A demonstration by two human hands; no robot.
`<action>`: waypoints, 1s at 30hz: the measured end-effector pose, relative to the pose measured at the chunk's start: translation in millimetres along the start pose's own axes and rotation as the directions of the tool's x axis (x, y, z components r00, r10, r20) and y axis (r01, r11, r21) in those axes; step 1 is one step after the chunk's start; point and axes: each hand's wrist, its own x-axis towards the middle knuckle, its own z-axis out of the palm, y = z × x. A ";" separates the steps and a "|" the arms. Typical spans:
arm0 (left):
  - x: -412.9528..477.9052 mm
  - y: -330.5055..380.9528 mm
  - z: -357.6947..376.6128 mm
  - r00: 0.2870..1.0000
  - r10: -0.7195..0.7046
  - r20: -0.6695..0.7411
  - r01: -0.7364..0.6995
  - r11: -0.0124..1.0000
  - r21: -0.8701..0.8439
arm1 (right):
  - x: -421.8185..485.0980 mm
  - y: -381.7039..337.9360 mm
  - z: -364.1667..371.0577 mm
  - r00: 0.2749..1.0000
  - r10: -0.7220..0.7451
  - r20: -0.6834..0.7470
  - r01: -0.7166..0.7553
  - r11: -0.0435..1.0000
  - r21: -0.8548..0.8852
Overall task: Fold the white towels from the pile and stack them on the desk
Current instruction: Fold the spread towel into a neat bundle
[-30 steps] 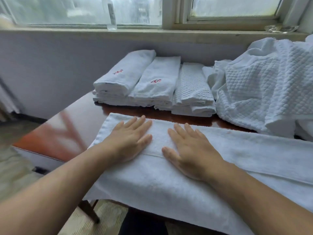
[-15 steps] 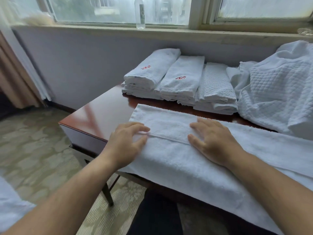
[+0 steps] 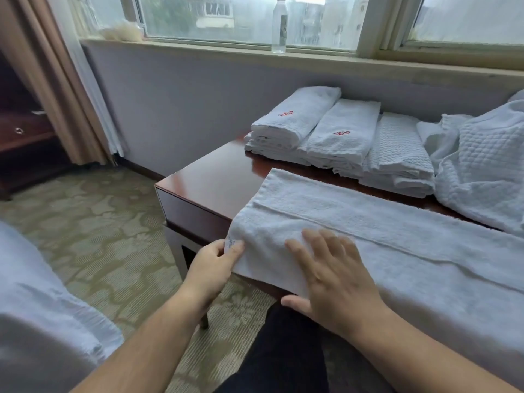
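A long white towel (image 3: 397, 239), folded lengthwise, lies along the front of the dark red desk (image 3: 215, 177) and hangs over its near edge. My left hand (image 3: 212, 268) pinches the towel's near left corner, where a small label shows. My right hand (image 3: 334, 276) lies flat on the towel just right of that corner, fingers spread. Stacks of folded white towels (image 3: 334, 140) stand at the back of the desk. The loose pile of quilted white towels (image 3: 482, 168) sits at the right.
A clear bottle (image 3: 279, 24) stands on the window sill (image 3: 312, 56) behind the desk. A bed with white sheets (image 3: 37, 316) is at the lower left, patterned carpet (image 3: 93, 222) between. Curtains (image 3: 56, 80) and a dark cabinet (image 3: 22, 137) fill the left.
Both hands slid left along the towel toward its left end. My left hand went from lying flat to pinching the near corner. The view swung left.
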 end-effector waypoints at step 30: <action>113.1 117.6 49.7 0.915 0.388 0.108 -0.381 0.747 0.544 | 51.4 91.2 -62.8 0.895 0.251 0.369 -0.400 0.817 0.416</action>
